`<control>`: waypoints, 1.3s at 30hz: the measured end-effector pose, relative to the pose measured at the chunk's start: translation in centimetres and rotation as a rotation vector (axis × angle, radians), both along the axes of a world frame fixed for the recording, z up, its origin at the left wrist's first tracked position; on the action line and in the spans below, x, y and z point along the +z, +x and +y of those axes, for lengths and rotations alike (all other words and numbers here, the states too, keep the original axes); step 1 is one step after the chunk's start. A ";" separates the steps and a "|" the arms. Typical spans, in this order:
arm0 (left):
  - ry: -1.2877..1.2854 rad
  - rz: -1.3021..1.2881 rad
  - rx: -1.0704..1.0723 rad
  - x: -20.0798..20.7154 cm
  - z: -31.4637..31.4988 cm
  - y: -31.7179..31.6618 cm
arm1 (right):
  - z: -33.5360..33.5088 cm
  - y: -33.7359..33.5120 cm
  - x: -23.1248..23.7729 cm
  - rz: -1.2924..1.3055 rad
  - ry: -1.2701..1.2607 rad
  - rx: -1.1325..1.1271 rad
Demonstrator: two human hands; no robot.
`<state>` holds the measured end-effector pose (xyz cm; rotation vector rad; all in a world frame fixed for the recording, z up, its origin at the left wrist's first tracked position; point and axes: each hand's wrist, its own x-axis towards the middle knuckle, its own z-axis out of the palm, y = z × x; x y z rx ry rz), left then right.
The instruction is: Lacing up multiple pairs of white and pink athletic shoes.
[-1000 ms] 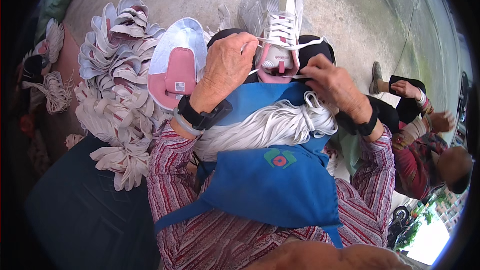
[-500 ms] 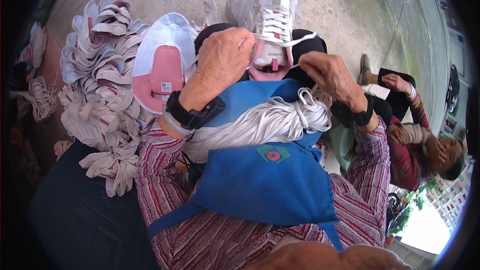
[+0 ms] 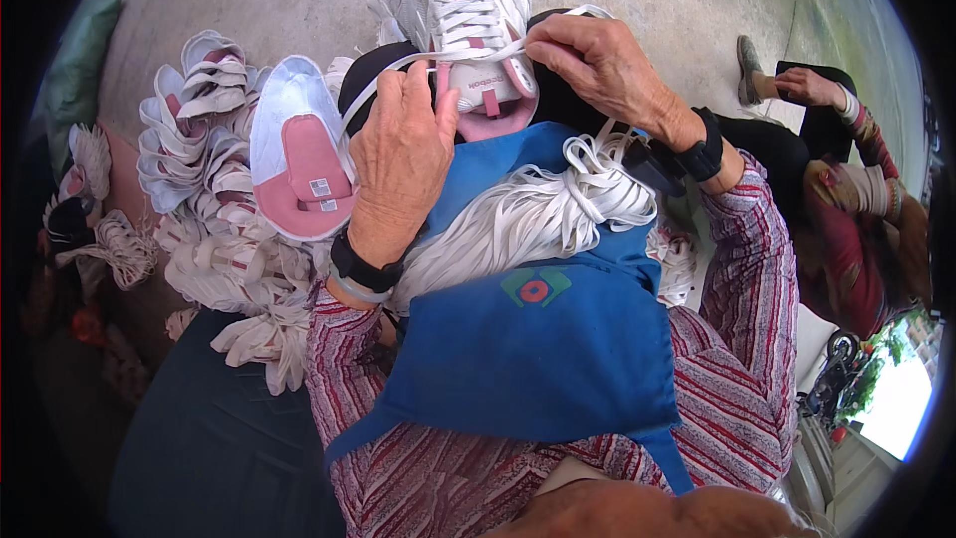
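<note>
A white and grey sneaker (image 3: 485, 78) with pink lining stands at my knees, its collar toward me. White laces (image 3: 466, 15) cross its front. Close to the collar's right side, my right hand (image 3: 607, 70) pinches a lace between thumb and fingers. My left hand (image 3: 403, 154) is raised left of the collar, thumb and forefinger apart. A loose lace (image 3: 360, 105) runs past its fingertips and hangs to the left. On my lap, over a blue apron (image 3: 538, 359), lies a thick bundle of white laces (image 3: 528, 214), tied at its right end.
Left of my knee lies a flat rounded pale-blue and pink piece (image 3: 309, 159) with small white labels. Beyond it is a heap of white and pink shoe parts (image 3: 214, 139). A dark green surface (image 3: 209, 438) lies at lower left. Another person (image 3: 856, 199) sits at the right.
My left hand has lowered and its fingers have spread. My right hand has moved up and left toward the sneaker's collar, drawing the lace across. The view has shifted slightly.
</note>
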<state>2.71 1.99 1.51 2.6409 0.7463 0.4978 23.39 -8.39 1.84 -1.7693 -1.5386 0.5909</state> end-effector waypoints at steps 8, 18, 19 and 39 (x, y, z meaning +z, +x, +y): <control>0.035 -0.032 -0.065 -1.2 1.5 0.1 | 0.8 -0.9 1.6 -0.285 -0.030 0.155; -0.079 -0.118 -0.134 -0.9 3.2 0.7 | 3.3 -0.1 2.4 -0.386 -0.117 0.228; -0.106 -0.115 -0.138 -0.9 3.1 0.7 | 3.3 -0.2 2.7 -0.381 -0.141 0.238; 0.441 0.064 -0.277 -0.8 2.8 2.3 | 0.2 -3.8 -0.5 -0.631 -0.188 0.001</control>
